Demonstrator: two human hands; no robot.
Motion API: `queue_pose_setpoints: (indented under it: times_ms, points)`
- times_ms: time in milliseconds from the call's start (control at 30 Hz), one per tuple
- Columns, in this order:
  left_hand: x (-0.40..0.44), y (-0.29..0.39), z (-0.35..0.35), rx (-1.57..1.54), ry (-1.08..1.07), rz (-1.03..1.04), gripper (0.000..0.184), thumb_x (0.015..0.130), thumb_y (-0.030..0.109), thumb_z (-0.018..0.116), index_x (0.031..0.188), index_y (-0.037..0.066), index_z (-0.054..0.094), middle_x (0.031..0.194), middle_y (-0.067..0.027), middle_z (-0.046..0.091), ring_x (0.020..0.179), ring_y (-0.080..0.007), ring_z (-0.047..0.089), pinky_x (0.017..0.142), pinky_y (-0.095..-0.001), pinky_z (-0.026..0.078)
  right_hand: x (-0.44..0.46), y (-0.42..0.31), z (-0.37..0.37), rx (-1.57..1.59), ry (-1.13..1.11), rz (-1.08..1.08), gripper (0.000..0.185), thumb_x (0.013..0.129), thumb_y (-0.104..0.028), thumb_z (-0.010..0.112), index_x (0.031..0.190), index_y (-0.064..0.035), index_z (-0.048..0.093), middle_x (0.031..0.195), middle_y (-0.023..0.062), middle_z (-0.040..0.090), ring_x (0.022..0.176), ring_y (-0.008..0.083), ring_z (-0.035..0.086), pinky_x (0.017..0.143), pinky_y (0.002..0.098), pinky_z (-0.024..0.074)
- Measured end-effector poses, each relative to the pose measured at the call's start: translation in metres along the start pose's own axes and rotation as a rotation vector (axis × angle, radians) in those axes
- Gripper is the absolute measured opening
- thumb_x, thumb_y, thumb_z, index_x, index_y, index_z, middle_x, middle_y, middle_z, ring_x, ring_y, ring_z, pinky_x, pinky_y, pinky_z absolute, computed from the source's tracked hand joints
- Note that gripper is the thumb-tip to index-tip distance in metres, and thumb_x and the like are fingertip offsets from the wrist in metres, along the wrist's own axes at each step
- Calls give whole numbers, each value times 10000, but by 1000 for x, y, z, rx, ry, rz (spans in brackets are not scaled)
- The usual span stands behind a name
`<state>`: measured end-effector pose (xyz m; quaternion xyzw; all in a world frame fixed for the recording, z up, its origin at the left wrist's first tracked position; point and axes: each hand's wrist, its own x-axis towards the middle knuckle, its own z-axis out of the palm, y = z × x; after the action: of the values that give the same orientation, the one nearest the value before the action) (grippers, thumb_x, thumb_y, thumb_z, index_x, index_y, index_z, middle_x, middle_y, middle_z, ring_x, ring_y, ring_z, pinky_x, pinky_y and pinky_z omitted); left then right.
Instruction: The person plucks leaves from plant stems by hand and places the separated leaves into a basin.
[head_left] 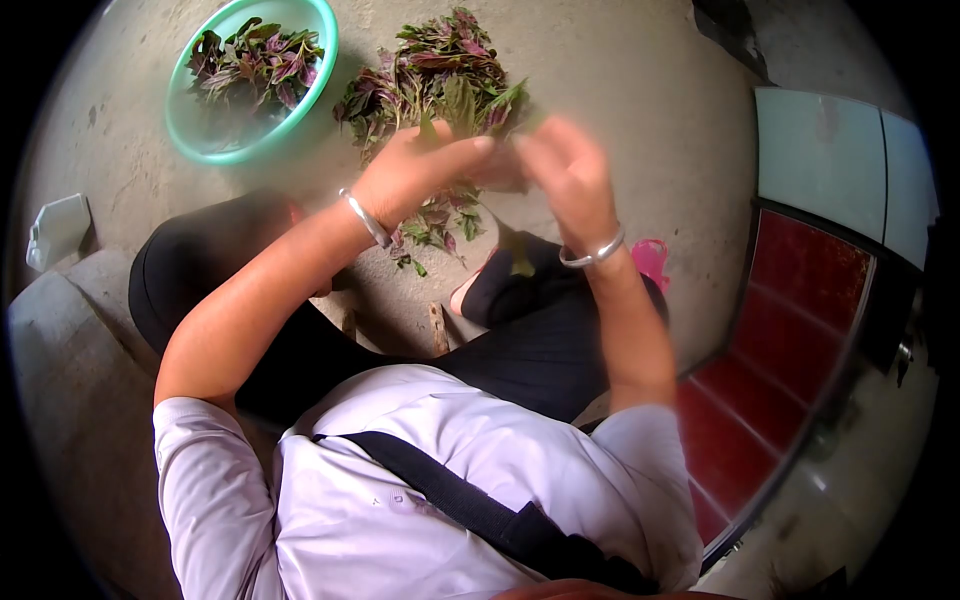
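My left hand (425, 170) pinches purple-and-green leafy greens (458, 103) between thumb and fingers, in front of my knees. Close beside it, my right hand (572, 178) is blurred by motion, its fingers bent together at the edge of the leaves; what they hold is smeared. Behind both hands lies a heap of the same greens (455, 50) on the floor. Loose leaves and sprigs (435, 222) are below my left hand. A single green leaf (517, 252) shows in front of my dark trouser leg.
A light-green plastic basin (187, 135) with picked leaves in it stands at the upper left. A white plastic container (62, 230) is at far left. On the right is a cabinet with red tiles (790, 310) and pale panels (820, 150). Something pink (652, 262) lies beside my right forearm.
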<state>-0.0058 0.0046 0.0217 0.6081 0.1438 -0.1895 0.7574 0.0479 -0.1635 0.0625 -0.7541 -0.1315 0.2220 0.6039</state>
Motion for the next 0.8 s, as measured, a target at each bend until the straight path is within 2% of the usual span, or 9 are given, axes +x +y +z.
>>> queue_pose_setpoints:
  times_ms: [133,233,333,467,567,667,700,800]
  points:
    - [-1,-3,0,-46,-17,19,172,816,209,589,835,38,584,799,0,582,772,-69,515,726,-222,403,-1,2,0,45,-22,-13,61,799,-46,534,752,-11,515,641,-73,475,560,-16,395,473,152,308]
    - [4,-6,-5,-290,-39,-79,148,819,212,581,799,66,566,792,3,577,765,-84,530,707,-232,407,0,1,-4,39,-20,11,45,791,-33,527,752,-14,517,643,-73,474,562,-14,387,479,154,304]
    - [-2,8,0,-435,59,-145,133,823,216,573,794,88,555,787,9,574,755,-96,540,678,-238,406,1,-1,-6,38,-12,32,47,790,-41,523,750,-18,518,642,-72,473,560,-11,379,484,158,300]
    - [-2,8,-4,-450,-11,-137,143,834,238,558,825,95,558,852,6,579,788,-97,539,660,-239,401,2,-1,-10,23,8,39,66,795,-75,525,753,-23,522,627,-65,471,561,-3,389,493,163,311]
    - [-2,7,-6,-482,-31,-137,167,847,249,537,874,86,562,882,-8,584,811,-106,546,650,-237,411,5,7,-13,25,3,18,78,809,-99,531,791,-26,551,668,-39,518,571,12,427,501,159,332]
    - [19,-25,-17,-743,-154,-40,194,862,252,510,925,75,555,892,-19,589,809,-110,556,644,-234,433,7,-3,-8,106,142,45,103,827,-119,529,849,-28,573,751,-5,572,603,32,472,516,156,358]
    - [19,-23,-17,-807,-165,-38,204,867,254,501,941,71,551,894,-24,590,803,-112,560,645,-235,441,11,8,-13,139,160,40,136,843,-135,516,918,-35,571,854,27,593,642,49,504,524,157,376]
    - [9,6,-15,-879,-64,-150,240,880,267,476,980,56,532,896,-45,591,766,-120,569,655,-242,465,17,24,-22,151,260,57,151,849,-144,505,951,-41,548,877,40,587,667,59,522,532,165,389]
